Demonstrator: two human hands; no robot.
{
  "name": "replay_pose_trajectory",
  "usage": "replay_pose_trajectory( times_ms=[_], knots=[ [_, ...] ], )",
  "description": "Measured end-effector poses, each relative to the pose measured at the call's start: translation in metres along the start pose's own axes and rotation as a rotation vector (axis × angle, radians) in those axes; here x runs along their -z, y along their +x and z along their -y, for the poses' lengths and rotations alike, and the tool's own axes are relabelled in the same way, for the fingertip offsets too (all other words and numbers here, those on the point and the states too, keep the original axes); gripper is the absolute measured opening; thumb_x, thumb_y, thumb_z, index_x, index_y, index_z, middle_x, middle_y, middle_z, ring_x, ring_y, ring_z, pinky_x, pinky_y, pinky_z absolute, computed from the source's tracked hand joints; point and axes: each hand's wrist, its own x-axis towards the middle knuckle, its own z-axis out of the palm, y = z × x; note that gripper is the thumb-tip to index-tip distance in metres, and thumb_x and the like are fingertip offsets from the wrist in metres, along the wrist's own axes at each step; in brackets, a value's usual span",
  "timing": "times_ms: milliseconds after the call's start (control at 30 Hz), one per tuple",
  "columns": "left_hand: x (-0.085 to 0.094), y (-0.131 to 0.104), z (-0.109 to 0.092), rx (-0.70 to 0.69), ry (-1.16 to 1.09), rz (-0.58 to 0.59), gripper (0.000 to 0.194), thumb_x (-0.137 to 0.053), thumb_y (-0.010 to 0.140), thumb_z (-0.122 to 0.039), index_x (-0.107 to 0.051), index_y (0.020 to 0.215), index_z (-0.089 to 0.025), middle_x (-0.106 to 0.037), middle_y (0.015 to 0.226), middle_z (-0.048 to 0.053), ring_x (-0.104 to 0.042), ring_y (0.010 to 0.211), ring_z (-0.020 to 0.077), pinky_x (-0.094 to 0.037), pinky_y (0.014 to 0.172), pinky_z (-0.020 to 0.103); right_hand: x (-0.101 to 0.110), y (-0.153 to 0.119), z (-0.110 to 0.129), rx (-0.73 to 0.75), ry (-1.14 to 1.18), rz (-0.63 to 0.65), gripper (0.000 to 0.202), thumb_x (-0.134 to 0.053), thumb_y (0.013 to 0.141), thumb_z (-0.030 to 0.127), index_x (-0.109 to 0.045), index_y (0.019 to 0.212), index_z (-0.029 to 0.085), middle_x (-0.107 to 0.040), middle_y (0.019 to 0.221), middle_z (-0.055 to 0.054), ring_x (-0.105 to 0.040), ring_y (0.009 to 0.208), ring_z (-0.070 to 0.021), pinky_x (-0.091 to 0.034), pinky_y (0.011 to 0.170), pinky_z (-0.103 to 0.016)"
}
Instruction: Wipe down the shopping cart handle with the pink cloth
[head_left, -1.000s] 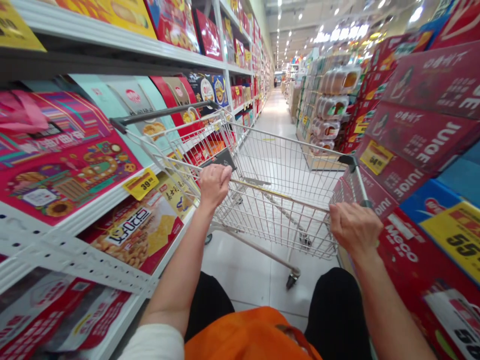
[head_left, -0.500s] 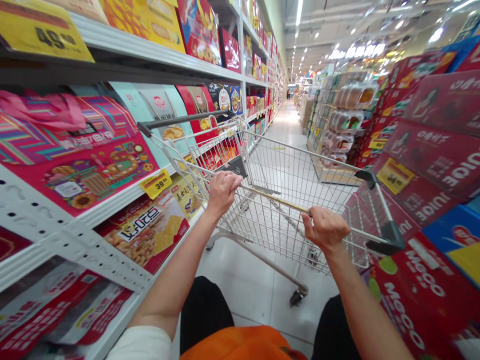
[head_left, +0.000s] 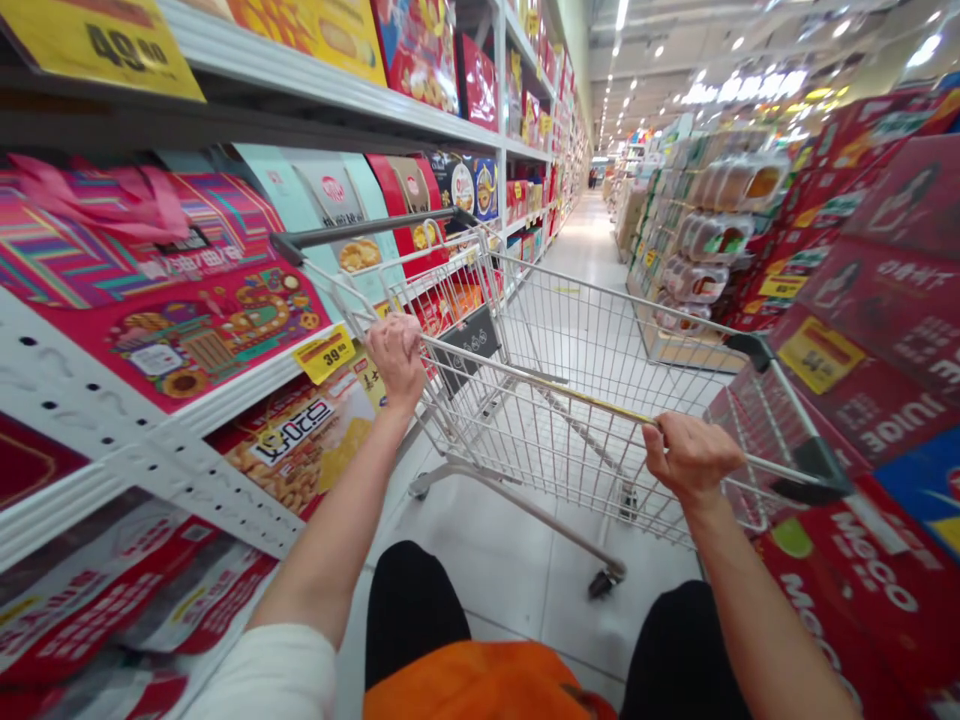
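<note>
A wire shopping cart stands sideways in front of me, its basket holding nothing I can see. My left hand is closed on the cart's near top rail, close to the corner at the handle end. Farther right along the same rail, my right hand is wrapped round the bar, knuckles up. The cart's dark push handle points toward the shelf on the left. At the opposite end, a grey corner piece sits just right of my right hand.
A white shelf with gift boxes and price tags runs along the left, close to the cart handle. Stacked red drink cartons crowd the cart's right end. Beyond stands a pallet of packaged goods. The tiled aisle leads away between them.
My left hand has slid left along the near rail toward the handle-end corner. My right hand keeps its grip; it and the cart's right end appear farther right in view.
</note>
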Motion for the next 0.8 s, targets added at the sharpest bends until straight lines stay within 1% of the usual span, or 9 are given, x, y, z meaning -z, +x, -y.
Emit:
replay_pose_trajectory(
  times_ms=[100, 200, 267, 400, 467, 533, 633, 700, 800],
  knots=[
    [-0.023, -0.044, -0.007, 0.090, -0.056, -0.135, 0.021, -0.044, 0.099, -0.040, -0.054, 0.104, -0.022, -0.050, 0.122, 0.015, -0.046, 0.129, 0.0288, -0.032, 0.115, 0.052, 0.001, -0.004, -0.005, -0.003, -0.006, 0.013, 0.043, -0.043, 0.097, 0.040, -0.053, 0.061, 0.020, -0.050, 0.053, 0.000, -0.038, 0.054, -0.0119, -0.022, 0.059, -0.029],
    [-0.032, -0.067, -0.003, 0.077, -0.053, -0.143, 0.016, -0.044, 0.098, -0.038, -0.052, 0.096, -0.024, -0.050, 0.111, 0.012, -0.049, 0.120, 0.0269, -0.037, 0.112, 0.052, 0.005, -0.005, -0.008, 0.010, -0.024, 0.003, 0.039, -0.046, 0.096, 0.039, -0.054, 0.063, 0.019, -0.049, 0.054, 0.000, -0.038, 0.055, -0.0117, -0.023, 0.059, -0.029],
    [-0.026, -0.065, 0.004, 0.008, -0.057, -0.138, 0.015, -0.045, 0.098, -0.037, -0.053, 0.094, -0.025, -0.051, 0.110, 0.011, -0.050, 0.119, 0.0264, -0.040, 0.109, 0.051, 0.007, -0.005, -0.009, 0.037, -0.028, -0.010, 0.039, -0.046, 0.096, 0.039, -0.054, 0.063, 0.019, -0.049, 0.054, 0.001, -0.038, 0.055, -0.0117, -0.023, 0.059, -0.029],
    [-0.003, -0.042, 0.013, -0.101, -0.034, -0.154, 0.018, -0.048, 0.097, -0.040, -0.057, 0.101, -0.025, -0.051, 0.119, 0.013, -0.047, 0.124, 0.0284, -0.038, 0.109, 0.054, 0.009, -0.008, -0.012, 0.029, -0.045, 0.014, 0.038, -0.046, 0.095, 0.038, -0.054, 0.063, 0.019, -0.049, 0.055, 0.000, -0.040, 0.055, -0.0119, -0.023, 0.058, -0.028],
    [0.003, -0.035, 0.013, -0.141, -0.015, -0.113, 0.020, -0.050, 0.095, -0.043, -0.058, 0.103, -0.026, -0.052, 0.121, 0.013, -0.046, 0.125, 0.0301, -0.036, 0.110, 0.055, 0.008, -0.011, -0.016, 0.034, -0.053, 0.015, 0.036, -0.048, 0.094, 0.038, -0.054, 0.063, 0.019, -0.050, 0.055, 0.000, -0.040, 0.054, -0.0118, -0.023, 0.057, -0.028],
    [0.006, -0.035, 0.014, -0.168, -0.020, -0.064, 0.022, -0.053, 0.093, -0.045, -0.060, 0.101, -0.026, -0.054, 0.119, 0.013, -0.047, 0.123, 0.0307, -0.036, 0.108, 0.056, 0.007, -0.013, -0.019, 0.061, -0.048, 0.009, 0.034, -0.049, 0.093, 0.038, -0.054, 0.064, 0.019, -0.050, 0.054, 0.000, -0.040, 0.053, -0.0116, -0.021, 0.057, -0.028],
    [0.012, -0.038, 0.023, -0.198, -0.012, 0.023, 0.019, -0.052, 0.094, -0.043, -0.061, 0.095, -0.027, -0.057, 0.112, 0.012, -0.050, 0.117, 0.0289, -0.039, 0.105, 0.054, 0.009, -0.010, -0.019, 0.086, -0.031, -0.006, 0.034, -0.051, 0.092, 0.037, -0.053, 0.064, 0.020, -0.048, 0.053, 0.001, -0.038, 0.053, -0.0114, -0.020, 0.056, -0.028],
    [0.023, -0.031, 0.034, -0.262, 0.004, 0.143, 0.018, -0.052, 0.094, -0.042, -0.061, 0.091, -0.026, -0.060, 0.109, 0.012, -0.051, 0.115, 0.0283, -0.040, 0.104, 0.053, 0.011, -0.007, -0.016, 0.108, -0.033, -0.031, 0.034, -0.052, 0.093, 0.037, -0.052, 0.063, 0.020, -0.047, 0.052, 0.002, -0.038, 0.053, -0.0117, -0.021, 0.056, -0.028],
    [0.045, -0.009, 0.046, -0.430, 0.001, 0.383, 0.019, -0.055, 0.093, -0.043, -0.063, 0.087, -0.026, -0.064, 0.109, 0.011, -0.054, 0.114, 0.0281, -0.043, 0.102, 0.052, 0.014, -0.002, -0.010, 0.122, -0.047, -0.068, 0.035, -0.050, 0.094, 0.038, -0.051, 0.064, 0.021, -0.047, 0.052, 0.002, -0.039, 0.052, -0.0121, -0.023, 0.055, -0.027]
  ],
)
